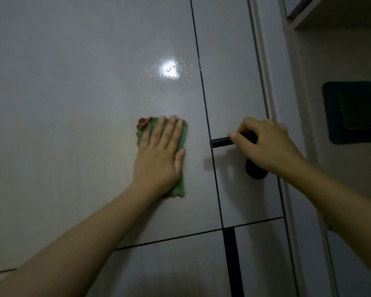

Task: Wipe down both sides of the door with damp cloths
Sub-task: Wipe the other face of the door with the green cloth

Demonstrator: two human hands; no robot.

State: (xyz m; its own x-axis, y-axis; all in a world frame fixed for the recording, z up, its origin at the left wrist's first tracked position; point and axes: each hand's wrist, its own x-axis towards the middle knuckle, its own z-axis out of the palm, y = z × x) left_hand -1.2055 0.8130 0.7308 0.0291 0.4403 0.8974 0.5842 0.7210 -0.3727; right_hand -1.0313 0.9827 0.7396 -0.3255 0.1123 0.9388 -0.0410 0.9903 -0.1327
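while the right hand [263, 144] grips the black handle [222, 142] to steady the door [73, 82], the left hand [161, 155], fingers flat, should press the green cloth [181, 144] evenly, overlapping strokes.

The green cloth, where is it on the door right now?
In the head view the green cloth lies flat against the door near the middle, pressed under the left hand, left of the black door handle that the right hand grips.

The glossy pale-grey panelled door [90, 86] carries a green damp cloth [181, 146] flat near its centre, with a black bar-shaped lever handle [222, 142] at three o'clock.
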